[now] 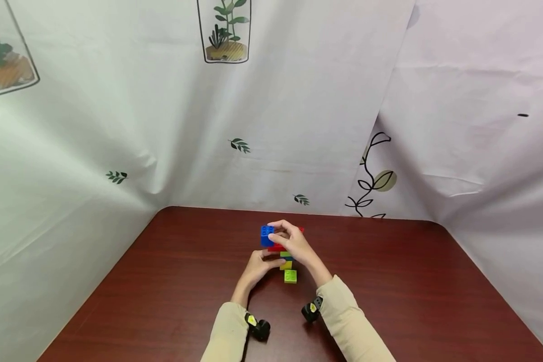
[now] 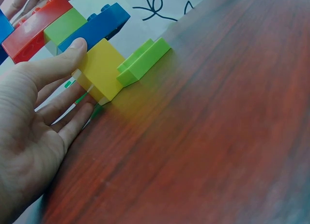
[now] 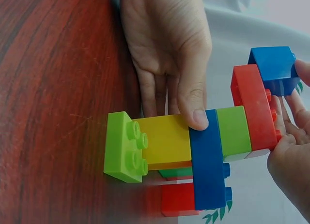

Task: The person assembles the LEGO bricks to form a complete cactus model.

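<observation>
A tower of toy building bricks stands on the table, with a yellow brick (image 3: pixel 164 141) low down, then a dark blue brick (image 3: pixel 207 161), a light green brick (image 3: pixel 233 132) and a red brick (image 3: pixel 253 108) across the top. My left hand (image 1: pixel 257 268) holds the tower from the left, its thumb over the yellow and dark blue bricks. Above it, my right hand (image 1: pixel 296 245) pinches a bright blue brick (image 1: pixel 267 235) at the left end of the red one. A lime green brick (image 1: pixel 290 276) sits at the foot of the tower, on the near side.
Behind the tower, partly hidden, are another red brick (image 3: pixel 178 200) and a green brick (image 3: pixel 174 172). The dark wooden table (image 1: pixel 163 301) reaches back to a white printed cloth (image 1: pixel 298 125). Black wrist cameras sit at both sleeves.
</observation>
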`<state>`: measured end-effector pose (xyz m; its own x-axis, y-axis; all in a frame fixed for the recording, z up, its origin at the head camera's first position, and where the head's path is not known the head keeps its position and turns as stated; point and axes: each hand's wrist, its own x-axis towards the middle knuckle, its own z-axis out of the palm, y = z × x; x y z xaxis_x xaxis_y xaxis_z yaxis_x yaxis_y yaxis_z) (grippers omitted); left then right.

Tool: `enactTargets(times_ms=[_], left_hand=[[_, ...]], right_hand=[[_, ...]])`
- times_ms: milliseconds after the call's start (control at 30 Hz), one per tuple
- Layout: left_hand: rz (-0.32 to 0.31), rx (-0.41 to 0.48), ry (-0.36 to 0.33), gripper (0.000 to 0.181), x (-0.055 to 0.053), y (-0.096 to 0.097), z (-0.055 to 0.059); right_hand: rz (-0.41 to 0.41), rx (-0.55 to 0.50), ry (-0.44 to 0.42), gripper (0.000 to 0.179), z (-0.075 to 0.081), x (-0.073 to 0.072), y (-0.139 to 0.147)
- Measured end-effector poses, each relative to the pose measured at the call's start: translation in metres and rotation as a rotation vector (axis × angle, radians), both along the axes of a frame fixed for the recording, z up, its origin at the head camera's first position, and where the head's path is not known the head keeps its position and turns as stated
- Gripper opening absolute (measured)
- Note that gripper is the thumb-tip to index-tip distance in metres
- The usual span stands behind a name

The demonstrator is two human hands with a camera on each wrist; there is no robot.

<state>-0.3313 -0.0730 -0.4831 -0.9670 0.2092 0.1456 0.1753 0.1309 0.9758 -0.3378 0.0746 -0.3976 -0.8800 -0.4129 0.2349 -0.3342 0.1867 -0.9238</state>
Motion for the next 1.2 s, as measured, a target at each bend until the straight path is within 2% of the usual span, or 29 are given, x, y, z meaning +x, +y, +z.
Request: enactTargets(times_ms=[167,300,367,800,1200], left_hand=[[0.012,0.019,0.002,0.031,0.0010,0.0013,0.0053],[0.011,0.003,0.003,0.033,0.0027,-0.0001,0.0043],[0.007,-0.003,-0.005,0.034,0.0012,-0.0009,-0.0002],[0.000,0.011,-0.003,0.032,0.0026,0.0002,0.0027],[-0.011,0.005,-0.003,0.031,0.0010,0.0017,0.0012]], right_hand=[[0.009,0.014,0.001,0.037,0.0042,-0.0008,0.0008],[0.008,0.021,-0.003,0.038,0.0030,0.0000,0.0004],[0.004,0.023,-0.001,0.037,0.0023,0.0007,0.0002],[-0.004,0.011,0.039,0.036,0.0013,-0.0004,0.0010],[0.021,0.001,0.006,0.037,0.0015,-0.0003,0.0037]])
